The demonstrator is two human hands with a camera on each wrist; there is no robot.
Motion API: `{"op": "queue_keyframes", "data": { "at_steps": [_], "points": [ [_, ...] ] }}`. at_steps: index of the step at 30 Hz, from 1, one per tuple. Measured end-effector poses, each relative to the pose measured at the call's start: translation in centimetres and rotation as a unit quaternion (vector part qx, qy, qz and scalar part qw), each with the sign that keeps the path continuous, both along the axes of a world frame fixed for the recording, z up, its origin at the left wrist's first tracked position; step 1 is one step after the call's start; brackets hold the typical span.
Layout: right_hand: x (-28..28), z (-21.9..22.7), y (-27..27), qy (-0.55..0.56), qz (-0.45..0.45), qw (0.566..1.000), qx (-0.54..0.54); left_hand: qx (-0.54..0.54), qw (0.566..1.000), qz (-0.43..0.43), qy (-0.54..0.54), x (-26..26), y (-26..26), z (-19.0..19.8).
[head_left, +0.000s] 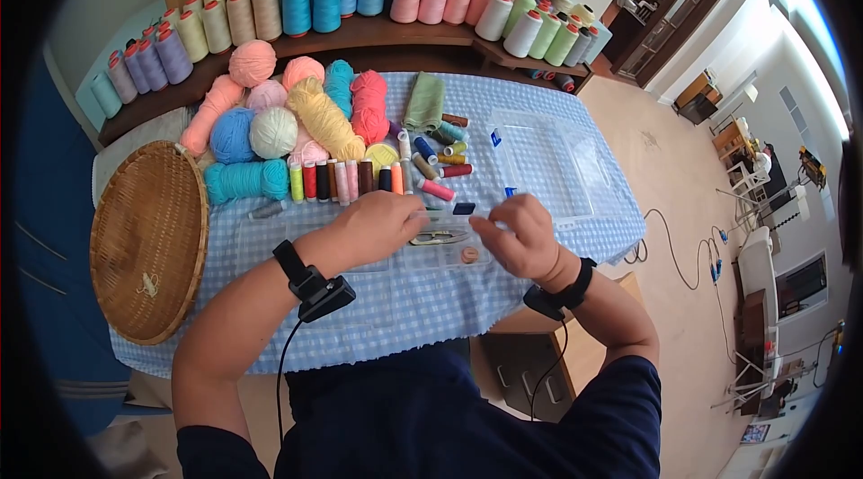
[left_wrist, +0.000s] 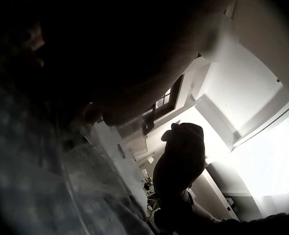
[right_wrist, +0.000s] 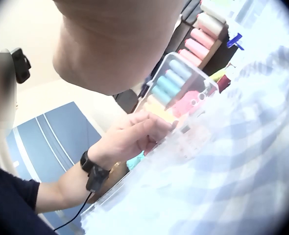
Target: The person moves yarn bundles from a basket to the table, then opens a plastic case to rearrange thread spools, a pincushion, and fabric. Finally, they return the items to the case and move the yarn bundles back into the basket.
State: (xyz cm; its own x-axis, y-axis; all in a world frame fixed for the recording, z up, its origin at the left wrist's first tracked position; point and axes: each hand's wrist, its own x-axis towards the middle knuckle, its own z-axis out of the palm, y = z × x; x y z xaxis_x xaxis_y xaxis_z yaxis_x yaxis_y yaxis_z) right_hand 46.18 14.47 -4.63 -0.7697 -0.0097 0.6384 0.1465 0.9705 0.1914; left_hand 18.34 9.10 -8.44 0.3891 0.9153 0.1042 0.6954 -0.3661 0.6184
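Note:
A clear plastic box lies on the checked cloth between the hands. Inside it are small thread snips and a round pinkish-brown item. My left hand is at its left side, curled fingertips pinching the edge of the clear lid, which stands raised in the right wrist view. A dark blue clasp shows at the back. My right hand hovers at the box's right end, fingers bent and thumb near the index finger; I cannot tell if they pinch anything. It is a dark silhouette in the left wrist view.
Behind the box stand small thread spools, with several others lying loose. Yarn balls pile up at back left, near a bamboo basket. At right is another clear case with blue latches. Thread cones line the shelf behind.

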Motion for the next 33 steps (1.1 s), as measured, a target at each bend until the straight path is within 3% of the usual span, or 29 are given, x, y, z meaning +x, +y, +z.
{"op": "queue_keyframes", "data": {
  "at_steps": [1, 5, 9, 15, 19, 28, 30, 31, 33],
  "points": [
    [0.2, 0.4, -0.6, -0.006, 0.019, 0.999, 0.029, 0.006, 0.999, 0.021, -0.037, -0.1, 0.1, -0.3],
    [-1.7, -1.0, -1.0, -0.142, 0.013, 0.981, -0.129, 0.017, 0.998, 0.034, -0.049, 0.4, 0.3, 0.7],
    [-3.1, -0.7, -0.8, -0.176, 0.008, 0.968, -0.178, 0.033, 0.994, 0.033, -0.103, 0.9, 0.1, 1.7],
    [-4.3, 0.4, -0.8, -0.271, 0.002, 0.946, -0.181, 0.057, 0.995, 0.030, -0.075, 0.5, 0.7, -0.2],
    [-4.2, -0.1, 0.1, -0.262, 0.022, 0.946, -0.189, 0.068, 0.995, 0.035, -0.061, 0.3, 0.5, -0.7],
    [-2.8, 0.0, 0.8, -0.188, 0.072, 0.955, -0.217, 0.076, 0.992, 0.054, -0.081, -0.3, -0.2, -0.6],
    [-1.8, 1.5, 0.2, -0.012, 0.023, 0.975, -0.219, 0.084, 0.990, 0.068, -0.087, -1.4, -0.4, 0.2],
    [-1.4, 1.5, -0.4, 0.081, -0.051, 0.941, -0.324, 0.090, 0.988, 0.081, -0.091, -2.0, -0.5, 0.5],
    [-1.1, 1.5, 0.2, 0.137, -0.172, 0.903, -0.369, 0.076, 0.983, 0.103, -0.135, -3.2, -0.6, 0.8]
  ]
}}
